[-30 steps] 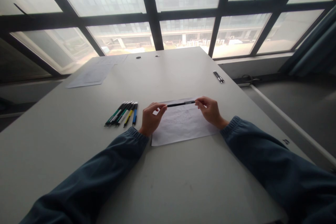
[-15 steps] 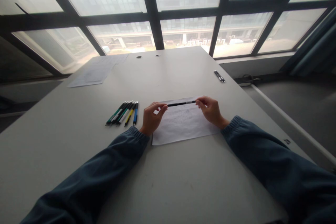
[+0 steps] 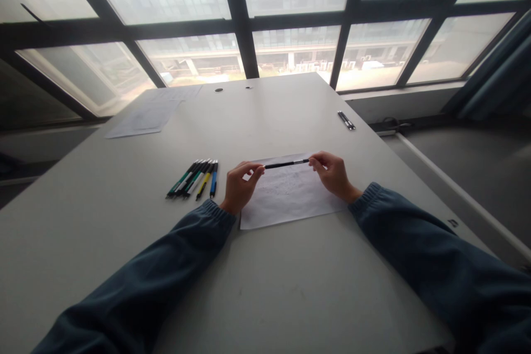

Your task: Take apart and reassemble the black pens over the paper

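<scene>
A black pen [image 3: 282, 165] with a pale band near its right end is stretched level between my two hands. My left hand [image 3: 240, 185] pinches its left end between thumb and fingers. At the other end, my right hand [image 3: 332, 174] closes thumb and fingertips on the tip. Beneath the pen lies a white sheet of paper [image 3: 286, 204] with faint marks on it. Left of my left hand, several pens [image 3: 193, 180] with green, white, yellow and blue barrels rest side by side on the white table [image 3: 265, 287].
Two dark pens [image 3: 346, 120] lie close to the table's right edge. More paper sheets [image 3: 143, 119] are spread at the far left. A round hole cover [image 3: 218, 90] sits near the far edge, before a dark-framed window [image 3: 298, 21]. A small dark mark [image 3: 453, 223] shows on the right edge.
</scene>
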A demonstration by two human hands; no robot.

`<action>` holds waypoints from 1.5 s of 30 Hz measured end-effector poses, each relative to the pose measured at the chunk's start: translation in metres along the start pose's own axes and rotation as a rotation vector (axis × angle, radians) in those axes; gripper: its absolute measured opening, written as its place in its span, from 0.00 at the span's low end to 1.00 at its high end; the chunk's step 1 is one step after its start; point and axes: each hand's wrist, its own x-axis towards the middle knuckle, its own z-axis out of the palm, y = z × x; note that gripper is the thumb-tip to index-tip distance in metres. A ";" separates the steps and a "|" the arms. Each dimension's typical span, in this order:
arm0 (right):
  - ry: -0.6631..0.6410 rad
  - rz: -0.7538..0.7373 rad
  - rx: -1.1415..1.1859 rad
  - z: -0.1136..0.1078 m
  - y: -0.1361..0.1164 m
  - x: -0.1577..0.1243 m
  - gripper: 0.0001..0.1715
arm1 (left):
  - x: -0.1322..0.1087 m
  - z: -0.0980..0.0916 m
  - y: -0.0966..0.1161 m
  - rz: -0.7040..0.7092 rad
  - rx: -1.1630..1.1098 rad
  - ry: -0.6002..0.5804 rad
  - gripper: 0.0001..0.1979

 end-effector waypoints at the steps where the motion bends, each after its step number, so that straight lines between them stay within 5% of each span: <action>1: -0.001 -0.001 -0.004 0.000 0.000 0.000 0.11 | 0.000 0.000 0.000 0.000 0.000 0.001 0.10; 45: -0.011 0.018 0.013 0.000 0.003 -0.001 0.15 | 0.000 0.001 0.003 -0.027 -0.019 -0.023 0.14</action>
